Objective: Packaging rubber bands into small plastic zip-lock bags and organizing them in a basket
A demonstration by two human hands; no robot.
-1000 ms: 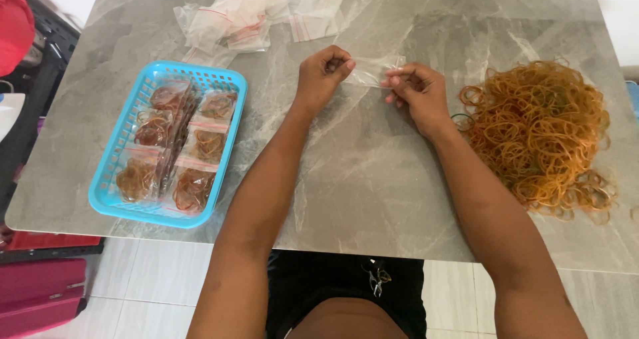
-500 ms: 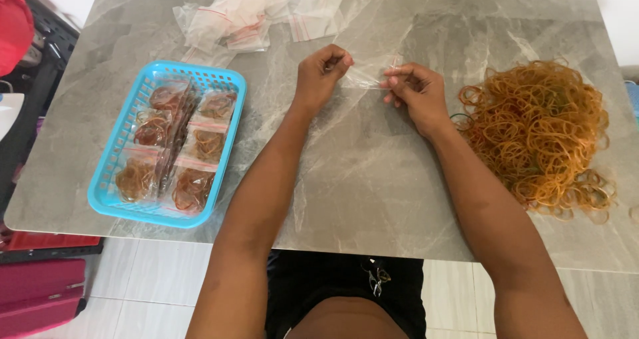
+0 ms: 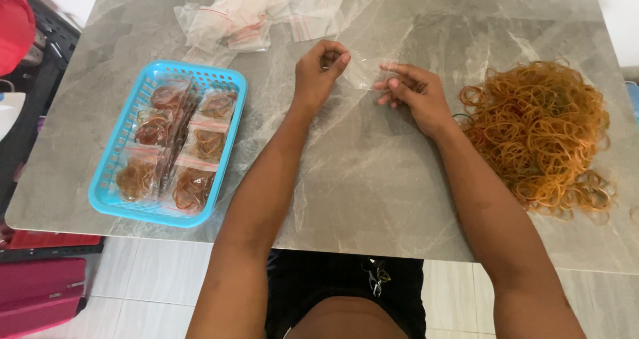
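Both hands hold one small clear plastic bag [image 3: 364, 70] just above the grey marble table [image 3: 373, 186]. My left hand [image 3: 321, 69] pinches the bag's left edge with curled fingers. My right hand [image 3: 409, 92] grips its right edge with the fingertips. The bag looks empty and is stretched between them. A big loose heap of orange-brown rubber bands [image 3: 542, 132] lies right of my right hand.
A blue plastic basket [image 3: 126, 139] at the left holds several filled bags of rubber bands. A pile of empty clear zip bags [image 3: 259, 9] lies at the table's far edge. Red and pink objects [image 3: 40, 292] stand on the floor at left.
Both hands stay on the small bag and have shifted only slightly; the bag is held a little more stretched between them.
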